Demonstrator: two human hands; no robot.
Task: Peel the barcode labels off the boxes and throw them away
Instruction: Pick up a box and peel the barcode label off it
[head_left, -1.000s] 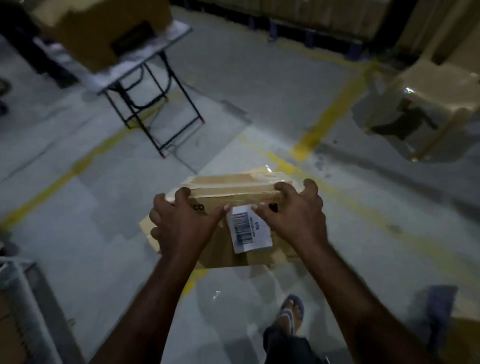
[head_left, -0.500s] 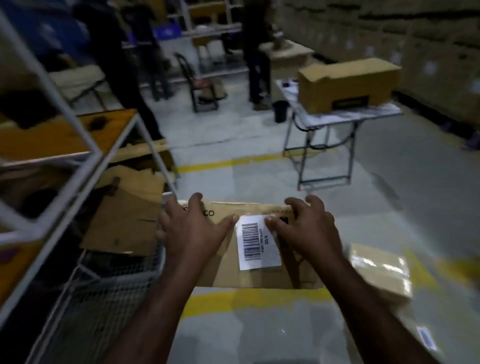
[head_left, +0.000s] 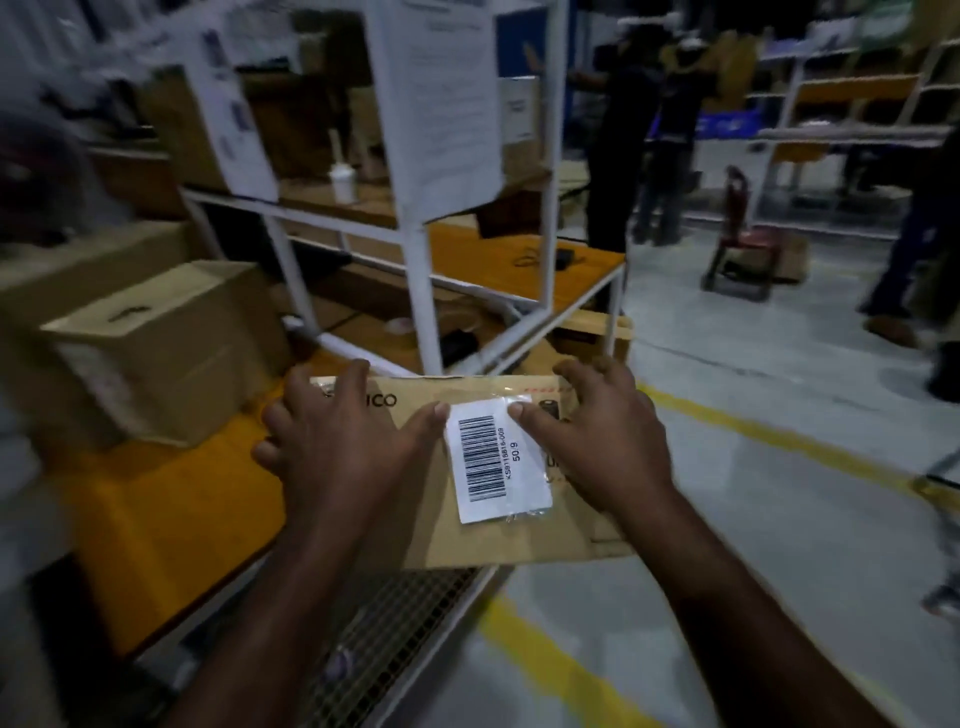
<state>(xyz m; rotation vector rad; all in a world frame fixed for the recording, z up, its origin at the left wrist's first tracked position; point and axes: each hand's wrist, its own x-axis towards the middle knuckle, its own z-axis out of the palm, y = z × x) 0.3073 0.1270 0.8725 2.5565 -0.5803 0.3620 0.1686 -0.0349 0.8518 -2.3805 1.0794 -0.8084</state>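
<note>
Since peeling needs a steady face, left hand (head_left: 337, 447) grips cardboard box (head_left: 498, 540) by its top edge; barcode label (head_left: 493, 457), unpeeled, lies just beside that thumb; right hand (head_left: 597, 441) grips the same edge, thumb on the label's upper corner, probably to lift it.

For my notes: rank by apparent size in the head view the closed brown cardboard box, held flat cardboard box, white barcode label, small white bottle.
1-2. Closed brown cardboard box and held flat cardboard box: alike, unranked; the held one is nearer.
3. White barcode label.
4. Small white bottle.
</note>
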